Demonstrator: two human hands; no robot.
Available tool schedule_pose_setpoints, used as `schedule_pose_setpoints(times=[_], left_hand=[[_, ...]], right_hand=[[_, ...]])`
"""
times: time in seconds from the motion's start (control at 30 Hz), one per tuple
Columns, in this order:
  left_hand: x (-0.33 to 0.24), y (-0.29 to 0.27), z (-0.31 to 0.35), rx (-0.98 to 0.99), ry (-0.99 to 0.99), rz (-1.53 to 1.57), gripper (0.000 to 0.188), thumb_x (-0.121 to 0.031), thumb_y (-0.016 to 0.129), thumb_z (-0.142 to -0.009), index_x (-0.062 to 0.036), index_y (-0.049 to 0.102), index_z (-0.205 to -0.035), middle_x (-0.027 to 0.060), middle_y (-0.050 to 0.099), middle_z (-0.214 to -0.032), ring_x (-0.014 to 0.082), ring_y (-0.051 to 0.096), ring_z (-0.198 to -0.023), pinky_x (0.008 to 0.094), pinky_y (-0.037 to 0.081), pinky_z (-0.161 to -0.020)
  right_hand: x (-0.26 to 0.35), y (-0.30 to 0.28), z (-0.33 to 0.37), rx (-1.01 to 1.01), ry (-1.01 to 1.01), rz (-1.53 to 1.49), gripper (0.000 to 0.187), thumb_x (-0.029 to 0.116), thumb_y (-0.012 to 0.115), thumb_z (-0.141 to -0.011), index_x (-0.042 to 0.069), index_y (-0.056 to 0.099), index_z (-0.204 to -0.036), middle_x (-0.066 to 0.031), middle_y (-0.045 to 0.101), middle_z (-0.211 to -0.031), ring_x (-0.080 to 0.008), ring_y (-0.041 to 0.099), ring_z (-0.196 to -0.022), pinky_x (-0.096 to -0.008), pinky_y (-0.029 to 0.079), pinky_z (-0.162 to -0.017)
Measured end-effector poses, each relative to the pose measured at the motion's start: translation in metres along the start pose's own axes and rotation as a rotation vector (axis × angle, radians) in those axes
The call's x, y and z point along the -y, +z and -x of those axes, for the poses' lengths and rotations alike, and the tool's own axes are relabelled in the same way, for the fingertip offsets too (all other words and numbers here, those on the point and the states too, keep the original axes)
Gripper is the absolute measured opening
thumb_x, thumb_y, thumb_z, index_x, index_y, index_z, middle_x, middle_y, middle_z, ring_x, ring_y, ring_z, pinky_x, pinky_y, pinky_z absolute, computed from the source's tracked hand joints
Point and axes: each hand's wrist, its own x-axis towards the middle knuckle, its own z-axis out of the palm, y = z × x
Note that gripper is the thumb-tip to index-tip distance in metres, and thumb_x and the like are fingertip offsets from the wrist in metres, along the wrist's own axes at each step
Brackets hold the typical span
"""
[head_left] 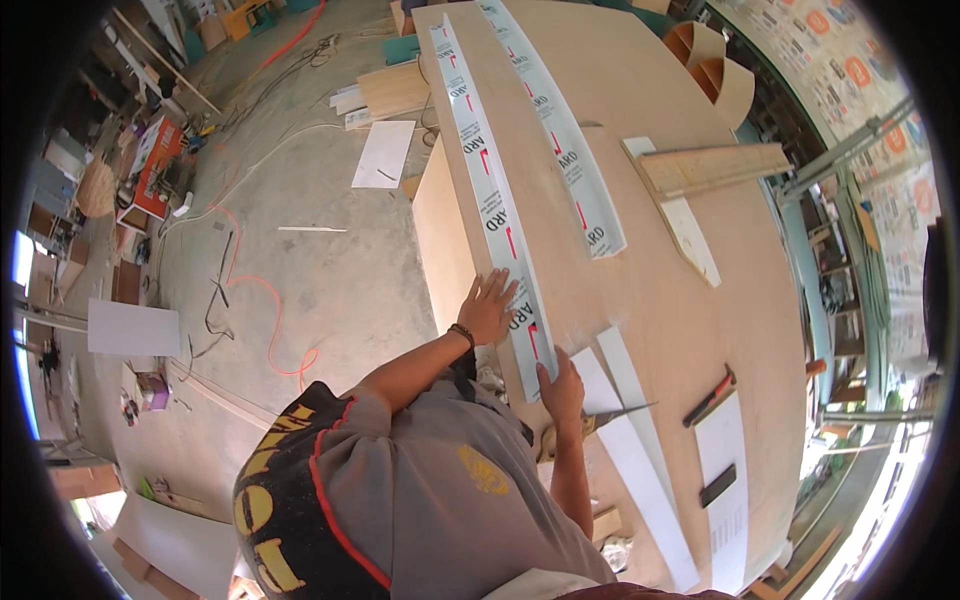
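Observation:
A long, narrow strip (487,185), covered in pale printed protective film, runs along the left edge of the wooden worktable (690,330). My left hand (487,308) lies flat across it near its close end, fingers spread. At that end, my right hand (563,388) grips the strip's right edge, thumb on top and the other fingers partly hidden. A second film-covered strip (560,140) lies to the right, apart from the first. Just beside my right hand rests a handsaw, its pointed blade (628,409) crossing some white strips (645,490).
A red-and-black-handled tool (709,397) and a black block (717,486) lie at the table's right. Farther off are a wooden plank (715,170) over a white board (690,240) and curved wooden pieces (710,70). An orange hose (275,310) snakes over the concrete floor.

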Motion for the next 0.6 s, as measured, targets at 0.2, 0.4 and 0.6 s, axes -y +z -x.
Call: schedule_pose_setpoints(times=[0.2,0.4,0.6], left_hand=[[0.026,-0.010,-0.036,0.024,-0.025,0.061,0.069,-0.038,0.048,-0.102,-0.0043,0.034,-0.160,0.0155,0.026,-0.170,0.0290,0.020,-0.158,0.0528,0.009,-0.129],[0.057,-0.007,-0.094,-0.060,-0.155,-0.026,0.069,-0.031,0.048,-0.101,0.0040,0.033,-0.158,0.0168,0.026,-0.169,0.0284,0.019,-0.158,0.0516,0.008,-0.130],[0.073,-0.010,-0.117,-0.080,-0.189,0.104,0.069,-0.026,0.053,-0.098,0.0025,0.034,-0.158,0.0176,0.028,-0.168,0.0297,0.022,-0.158,0.0529,0.014,-0.128]], right_hand=[[0.001,-0.001,-0.033,0.146,0.134,0.016,0.041,0.033,0.072,-0.095,0.005,0.070,-0.124,-0.0204,0.076,-0.095,-0.0368,0.075,-0.089,-0.0456,0.057,-0.078],[-0.020,-0.024,-0.128,-0.231,0.122,-0.041,0.045,0.029,0.076,-0.092,-0.001,0.069,-0.124,-0.0240,0.070,-0.111,-0.0405,0.068,-0.107,-0.0454,0.054,-0.090],[-0.049,-0.028,-0.260,-0.442,0.103,0.110,0.051,0.025,0.076,-0.089,-0.001,0.063,-0.131,-0.0247,0.066,-0.122,-0.0410,0.062,-0.121,-0.0470,0.050,-0.102]])
